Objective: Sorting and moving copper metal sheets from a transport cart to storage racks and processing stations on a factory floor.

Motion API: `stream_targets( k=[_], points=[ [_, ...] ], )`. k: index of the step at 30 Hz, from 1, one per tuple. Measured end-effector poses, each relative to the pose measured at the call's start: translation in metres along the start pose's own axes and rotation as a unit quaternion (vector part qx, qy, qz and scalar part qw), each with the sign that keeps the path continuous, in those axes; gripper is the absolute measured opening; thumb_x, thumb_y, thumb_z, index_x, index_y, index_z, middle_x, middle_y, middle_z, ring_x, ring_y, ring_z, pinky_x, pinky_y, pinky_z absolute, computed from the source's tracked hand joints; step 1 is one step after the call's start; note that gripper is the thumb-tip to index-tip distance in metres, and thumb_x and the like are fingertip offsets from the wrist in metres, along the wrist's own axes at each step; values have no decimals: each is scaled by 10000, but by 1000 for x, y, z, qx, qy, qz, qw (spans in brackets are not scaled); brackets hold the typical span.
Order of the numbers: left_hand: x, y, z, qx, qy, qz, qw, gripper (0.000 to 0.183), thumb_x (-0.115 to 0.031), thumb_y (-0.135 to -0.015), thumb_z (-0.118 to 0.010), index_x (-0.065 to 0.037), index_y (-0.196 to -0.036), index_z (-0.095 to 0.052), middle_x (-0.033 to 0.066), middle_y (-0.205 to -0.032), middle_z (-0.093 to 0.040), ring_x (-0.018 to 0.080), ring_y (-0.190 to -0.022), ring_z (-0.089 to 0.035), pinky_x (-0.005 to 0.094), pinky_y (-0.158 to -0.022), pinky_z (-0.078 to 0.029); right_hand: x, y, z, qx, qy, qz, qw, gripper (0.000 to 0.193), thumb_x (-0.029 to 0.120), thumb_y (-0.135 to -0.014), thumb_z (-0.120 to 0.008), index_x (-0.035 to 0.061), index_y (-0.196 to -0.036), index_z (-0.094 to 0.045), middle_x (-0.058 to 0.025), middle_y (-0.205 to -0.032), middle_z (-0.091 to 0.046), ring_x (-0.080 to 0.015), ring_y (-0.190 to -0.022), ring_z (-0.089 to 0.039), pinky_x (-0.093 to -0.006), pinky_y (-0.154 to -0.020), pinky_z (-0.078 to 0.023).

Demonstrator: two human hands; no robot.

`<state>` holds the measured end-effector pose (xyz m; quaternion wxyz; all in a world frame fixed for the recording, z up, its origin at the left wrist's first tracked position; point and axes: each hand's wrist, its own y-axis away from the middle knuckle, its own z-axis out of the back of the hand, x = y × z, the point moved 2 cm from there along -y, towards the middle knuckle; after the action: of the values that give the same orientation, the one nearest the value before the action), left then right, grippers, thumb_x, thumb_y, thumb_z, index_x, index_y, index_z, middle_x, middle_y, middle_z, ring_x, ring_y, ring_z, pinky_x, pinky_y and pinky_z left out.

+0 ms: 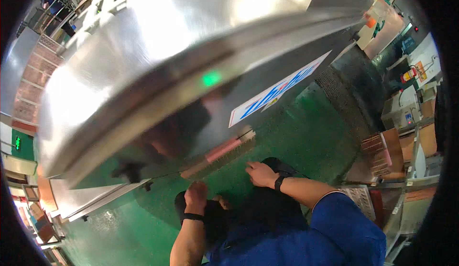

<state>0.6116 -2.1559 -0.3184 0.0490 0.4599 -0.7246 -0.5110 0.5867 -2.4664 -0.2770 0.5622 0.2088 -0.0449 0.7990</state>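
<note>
I am low in front of a large steel machine with a rounded, shiny top. My left hand, with a black band at the wrist, is by my left knee; its fingers are bent and smeared by motion. Over my right knee, my right hand has its fingers loosely bent and slightly apart, with nothing visible in them. A dark watch is on that wrist. Just beyond my hands, a pinkish-brown strip lies along the machine's lower edge. A white label and a green light show on the machine's front.
Green floor spreads beneath and around me. On the right are stacked brown boards, a shelf rack and a grey box. A pale panel stands low on the left. White rods line the machine's far side.
</note>
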Motion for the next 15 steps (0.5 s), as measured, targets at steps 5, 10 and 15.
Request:
stream_targets(
  k=[5, 10, 15],
  points=[
    [-95, 165, -39, -94, 47, -18, 994, 140, -163, -947, -491, -52, -984, -567, 72, -898, -615, 227, -835, -601, 341, -785, -502, 81, 9, 90, 197, -71, -46, 977, 272, 142, -813, -535, 2, -1028, -628, -238, -1082, -634, -398, -979, -615, -487, -817, -512],
    [-150, 278, 64, -47, 114, -108, 987, 95, -161, -932, -557, -71, -947, -583, 83, -887, -652, 223, -808, -629, 363, -690, -512, 191, 8, 118, 255, -80, 28, 963, 276, 181, -827, -494, 31, -992, -657, -244, -961, -659, -427, -890, -634, -513, -762, -510],
    [-185, 338, 109, -152, 151, -103, 971, 119, -121, -905, -571, -40, -992, -579, 110, -867, -650, 233, -768, -641, 355, -685, -544, 274, 4, 100, 340, -94, 64, 934, 316, 215, -835, -485, 36, -1014, -674, -230, -1017, -662, -408, -968, -627, -492, -844, -498]
  ],
)
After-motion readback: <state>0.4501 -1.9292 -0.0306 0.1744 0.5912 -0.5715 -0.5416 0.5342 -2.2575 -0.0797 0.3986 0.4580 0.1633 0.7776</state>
